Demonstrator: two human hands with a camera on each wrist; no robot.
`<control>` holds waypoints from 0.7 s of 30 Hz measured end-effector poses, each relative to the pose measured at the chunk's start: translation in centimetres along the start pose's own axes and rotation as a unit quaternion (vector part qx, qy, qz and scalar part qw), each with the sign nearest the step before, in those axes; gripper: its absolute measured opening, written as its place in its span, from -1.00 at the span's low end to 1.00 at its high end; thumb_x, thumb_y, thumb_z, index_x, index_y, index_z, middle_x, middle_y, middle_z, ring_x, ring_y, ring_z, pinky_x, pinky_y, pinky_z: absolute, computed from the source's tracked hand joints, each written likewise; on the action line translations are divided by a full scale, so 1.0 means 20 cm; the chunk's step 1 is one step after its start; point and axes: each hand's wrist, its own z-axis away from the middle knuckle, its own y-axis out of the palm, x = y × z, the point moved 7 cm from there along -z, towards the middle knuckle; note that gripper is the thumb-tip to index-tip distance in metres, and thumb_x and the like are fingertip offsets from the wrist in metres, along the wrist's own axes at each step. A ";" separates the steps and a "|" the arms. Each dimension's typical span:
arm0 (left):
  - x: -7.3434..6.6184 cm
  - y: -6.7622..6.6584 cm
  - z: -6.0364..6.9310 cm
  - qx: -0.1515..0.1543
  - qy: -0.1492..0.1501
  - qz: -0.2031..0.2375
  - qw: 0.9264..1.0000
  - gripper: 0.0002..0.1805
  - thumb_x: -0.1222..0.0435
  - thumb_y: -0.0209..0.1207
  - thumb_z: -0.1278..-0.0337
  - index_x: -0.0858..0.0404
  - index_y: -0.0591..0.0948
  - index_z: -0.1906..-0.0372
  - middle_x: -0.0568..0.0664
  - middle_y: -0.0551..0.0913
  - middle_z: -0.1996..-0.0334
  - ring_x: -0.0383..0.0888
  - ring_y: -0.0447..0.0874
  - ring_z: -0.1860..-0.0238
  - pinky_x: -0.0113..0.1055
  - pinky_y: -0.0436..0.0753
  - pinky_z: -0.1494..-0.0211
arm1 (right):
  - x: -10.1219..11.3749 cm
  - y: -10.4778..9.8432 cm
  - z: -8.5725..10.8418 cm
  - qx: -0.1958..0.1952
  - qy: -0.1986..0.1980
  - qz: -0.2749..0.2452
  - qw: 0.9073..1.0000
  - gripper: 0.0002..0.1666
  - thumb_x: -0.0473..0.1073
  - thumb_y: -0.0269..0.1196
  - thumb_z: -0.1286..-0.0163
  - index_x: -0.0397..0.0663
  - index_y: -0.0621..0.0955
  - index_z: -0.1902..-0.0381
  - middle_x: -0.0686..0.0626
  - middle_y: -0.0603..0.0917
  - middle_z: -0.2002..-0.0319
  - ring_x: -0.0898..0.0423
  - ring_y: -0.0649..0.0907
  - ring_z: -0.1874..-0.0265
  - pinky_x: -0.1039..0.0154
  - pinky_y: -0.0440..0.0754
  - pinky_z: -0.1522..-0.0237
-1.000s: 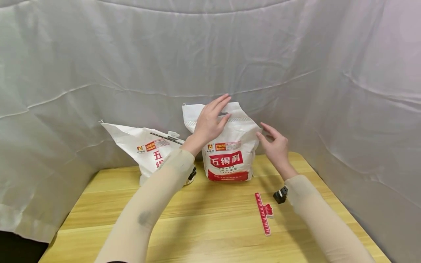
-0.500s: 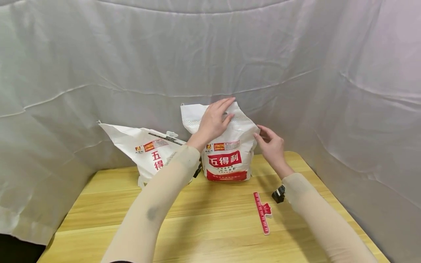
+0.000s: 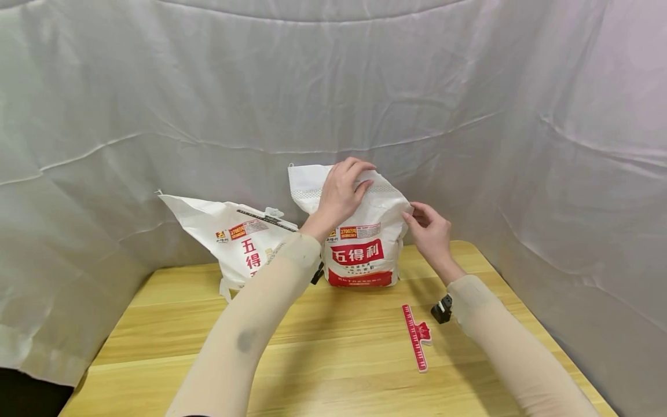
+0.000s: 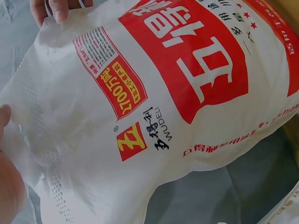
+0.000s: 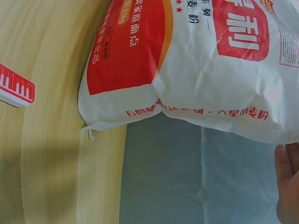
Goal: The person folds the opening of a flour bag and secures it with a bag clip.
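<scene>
A white flour bag (image 3: 359,255) with red printing stands upright at the back of the table. My left hand (image 3: 344,188) grips its upper edge, thumb in front and fingers over the top; in the left wrist view only parts of this hand (image 4: 9,186) show at the left edge. My right hand (image 3: 431,231) pinches the bag's upper right corner between thumb and fingers. That corner, with the right fingers (image 4: 58,9) on it, is also in the left wrist view. On the table in front lies a red-and-white bag clip (image 3: 416,339).
A second flour bag (image 3: 229,231) leans at the left, with a clip (image 3: 268,219) across its folded top; my left forearm partly covers it. Grey cloth (image 3: 312,87) hangs close behind the wooden table (image 3: 312,382) and along its sides.
My right hand has moved slightly left and taken hold of the bag's corner. The left hand has moved slightly right and down, its fingers bending over the bag's top.
</scene>
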 end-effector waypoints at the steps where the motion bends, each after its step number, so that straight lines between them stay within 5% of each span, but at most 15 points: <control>1: 0.00 0.00 0.00 -0.005 0.002 0.003 1.000 -0.78 0.33 0.33 -0.35 0.22 0.72 -0.04 0.02 0.70 0.05 -0.02 0.65 -0.05 -0.19 0.50 -0.29 | 0.00 0.00 0.00 0.000 0.001 0.000 1.000 -0.65 -0.22 0.39 -0.44 -0.25 0.69 -0.12 -0.24 0.78 0.03 -0.08 0.76 0.10 0.61 0.59 0.13; 8: -0.01 -0.03 0.02 -0.035 0.022 0.013 0.999 -0.95 0.38 0.35 -0.30 0.25 0.73 0.19 0.02 0.69 0.22 -0.01 0.68 0.11 -0.18 0.56 -0.10 | 0.00 0.00 0.00 -0.008 -0.008 0.000 1.000 -0.73 -0.28 0.38 -0.42 -0.29 0.72 -0.02 -0.27 0.79 0.08 0.15 0.73 0.21 0.60 0.59 0.16; 15: -0.02 -0.05 0.03 -0.026 0.028 0.023 0.999 -0.95 0.42 0.37 -0.24 0.25 0.72 0.24 0.01 0.70 0.25 -0.02 0.67 0.14 -0.17 0.55 -0.06 | 0.02 -0.02 0.01 -0.039 -0.036 0.021 0.998 -0.83 -0.30 0.39 -0.41 -0.28 0.76 0.09 -0.21 0.82 0.15 0.33 0.68 0.30 0.63 0.57 0.22; 21: 0.00 -0.07 0.06 0.006 0.018 0.037 0.999 -0.93 0.45 0.34 -0.25 0.23 0.71 0.26 -0.01 0.70 0.24 -0.03 0.65 0.09 -0.19 0.53 -0.17 | 0.03 -0.02 0.03 -0.069 -0.058 0.025 0.996 -0.88 -0.39 0.36 -0.40 -0.28 0.78 0.15 -0.20 0.82 0.17 0.03 0.75 0.29 0.64 0.58 0.22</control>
